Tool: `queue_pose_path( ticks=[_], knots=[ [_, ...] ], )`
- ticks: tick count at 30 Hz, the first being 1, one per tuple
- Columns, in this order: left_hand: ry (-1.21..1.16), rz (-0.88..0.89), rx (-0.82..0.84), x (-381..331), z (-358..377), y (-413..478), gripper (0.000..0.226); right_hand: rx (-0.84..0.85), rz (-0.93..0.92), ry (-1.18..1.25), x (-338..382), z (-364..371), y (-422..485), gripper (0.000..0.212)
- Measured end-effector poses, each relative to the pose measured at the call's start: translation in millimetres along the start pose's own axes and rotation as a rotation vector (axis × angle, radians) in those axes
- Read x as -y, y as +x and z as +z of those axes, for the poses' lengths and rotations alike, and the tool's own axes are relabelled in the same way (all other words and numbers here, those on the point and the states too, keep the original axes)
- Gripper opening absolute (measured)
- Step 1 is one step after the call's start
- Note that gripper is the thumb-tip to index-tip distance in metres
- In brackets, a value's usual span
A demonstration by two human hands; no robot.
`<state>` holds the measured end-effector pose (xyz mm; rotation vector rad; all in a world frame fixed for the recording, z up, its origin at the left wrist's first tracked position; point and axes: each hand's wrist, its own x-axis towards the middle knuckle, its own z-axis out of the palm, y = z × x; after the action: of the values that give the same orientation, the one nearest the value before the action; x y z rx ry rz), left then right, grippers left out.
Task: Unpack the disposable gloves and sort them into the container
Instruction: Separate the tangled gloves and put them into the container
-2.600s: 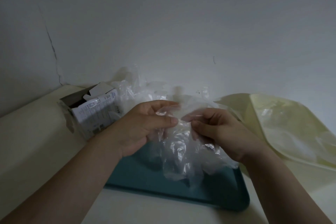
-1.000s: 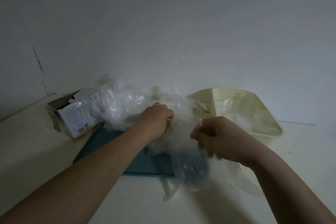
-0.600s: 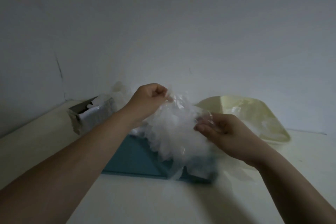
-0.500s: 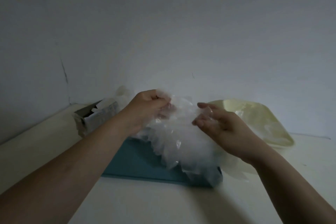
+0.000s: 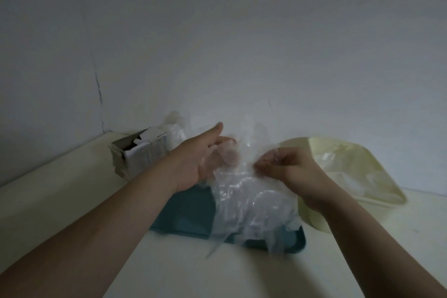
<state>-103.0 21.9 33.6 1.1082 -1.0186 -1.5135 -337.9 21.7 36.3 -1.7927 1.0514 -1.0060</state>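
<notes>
The left grip (image 5: 193, 162), curled into the clear gloves (image 5: 246, 201) half a second ago, now spreads open with straight fingers, some veiled behind the film. The right grip (image 5: 290, 167) has gone from loosely extended fingers to a curled pinch on the film at frame centre.

A tray (image 5: 183, 213) lay on the table (image 5: 60, 201), in the middle. A box (image 5: 137, 155) stood behind its left corner. A heap of gloves (image 5: 176, 128) sat just right of the box, against the wall (image 5: 242, 31). A container (image 5: 321, 150) lay just beside the tray's right. A bunch of gloves (image 5: 251, 201) hung over the tray, between the left hand (image 5: 196, 159) and the right hand (image 5: 290, 167).
</notes>
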Motion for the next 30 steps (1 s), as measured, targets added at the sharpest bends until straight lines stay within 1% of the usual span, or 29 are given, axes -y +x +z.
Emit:
queue_pose_path(
  ticks=[1,2,3,4,5,6,7,8,9,11,12,13,15,16,17,18,19,21,22,23,25,27,28,30],
  knots=[
    [-0.036,-0.022,0.048,3,-5,-1,0.07,-0.024,0.013,0.023,-4,0,0,0.009],
    [-0.079,-0.034,0.099,7,-9,-3,0.079,-0.051,0.025,0.06,-8,0,0,0.009],
    [-0.118,-0.038,0.141,12,-12,-3,0.083,-0.078,0.033,0.096,-12,0,1,0.008],
    [-0.149,-0.035,0.166,18,-13,-3,0.082,-0.105,0.035,0.123,-14,1,2,0.007],
    [-0.17,-0.03,0.183,23,-13,-4,0.077,-0.128,0.036,0.141,-17,3,3,0.006],
    [-0.177,-0.018,0.187,28,-11,-3,0.065,-0.143,0.031,0.157,-19,5,3,0.007],
    [-0.182,-0.001,0.169,31,-8,-1,0.049,-0.148,0.025,0.171,-20,7,3,0.009],
    [-0.188,0.018,0.126,34,-5,1,0.035,-0.141,0.025,0.181,-21,10,2,0.011],
    [-0.19,0.033,0.064,35,-3,4,0.026,-0.13,0.028,0.185,-22,11,1,0.013],
    [-0.156,0.069,-0.06,35,2,7,0.015,-0.129,0.046,0.183,-26,11,-2,0.012],
    [-0.127,0.092,-0.109,33,4,8,0.014,-0.151,0.065,0.163,-29,10,-3,0.012],
    [-0.11,0.112,-0.151,30,4,9,0.013,-0.178,0.085,0.101,-33,9,-5,0.012],
    [-0.107,0.155,-0.227,24,2,11,0.011,-0.21,0.114,-0.161,-40,5,-7,0.016],
    [-0.077,0.196,-0.264,20,0,12,0.009,-0.216,0.124,-0.274,-43,2,-8,0.017],
    [-0.009,0.246,-0.303,17,-3,13,0.007,-0.222,0.118,-0.333,-42,1,-9,0.016],
    [0.073,0.298,-0.346,14,-5,14,0.008,-0.223,0.084,-0.371,-40,-1,-11,0.014],
    [0.158,0.35,-0.391,11,-6,15,0.01,-0.218,0.003,-0.423,-37,-4,-12,0.012],
    [0.303,0.438,-0.427,4,-8,13,0.012,-0.158,-0.235,-0.535,-32,-7,-13,0.011],
    [0.381,0.468,-0.402,2,-8,12,0.012,-0.104,-0.344,-0.561,-28,-6,-14,0.013],
    [0.475,0.472,-0.341,-2,-7,9,0.011,-0.05,-0.423,-0.589,-22,-3,-16,0.016],
    [0.678,0.409,-0.141,-8,-2,2,0.008,0.032,-0.495,-0.676,-7,4,-16,0.018],
    [0.849,0.381,0.069,-12,8,-6,0.008,0.063,-0.561,-0.787,6,11,-11,0.016],
    [0.907,0.389,0.137,-13,13,-8,0.014,0.078,-0.592,-0.837,13,14,-8,0.018],
    [0.969,0.392,0.173,-13,19,-10,0.028,0.112,-0.606,-0.918,21,16,-1,0.019]
  ],
)
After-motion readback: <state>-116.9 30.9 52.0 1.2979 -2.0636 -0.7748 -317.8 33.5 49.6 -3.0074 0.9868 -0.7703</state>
